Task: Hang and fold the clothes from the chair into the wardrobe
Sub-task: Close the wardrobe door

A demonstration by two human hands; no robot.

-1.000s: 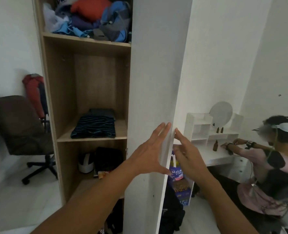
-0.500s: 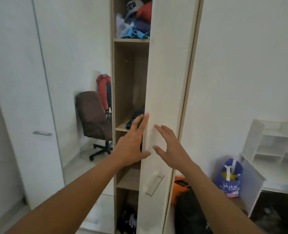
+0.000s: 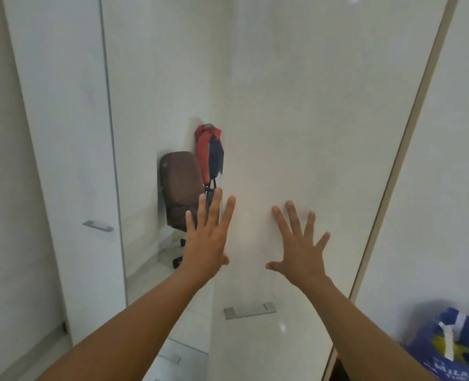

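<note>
The white wardrobe door (image 3: 310,119) fills the middle of the view and hides the shelves behind it. My left hand (image 3: 207,237) lies flat near the door's left edge, fingers spread, holding nothing. My right hand (image 3: 300,243) presses flat on the door's face, fingers apart. A silver handle (image 3: 249,310) sits on the door below my hands. The brown office chair (image 3: 181,191) stands in the far corner, its seat bare. A red and navy garment (image 3: 208,152) hangs behind it.
Another white wardrobe door (image 3: 63,133) with a silver handle (image 3: 98,226) stands at the left. A blue plastic bag (image 3: 447,345) sits on the floor at the lower right. Pale floor tiles (image 3: 150,268) run toward the chair.
The door has swung from edge-on to nearly flat before me, covering the shelves and folded clothes. Both hands moved from its edge onto its face. The view turned left.
</note>
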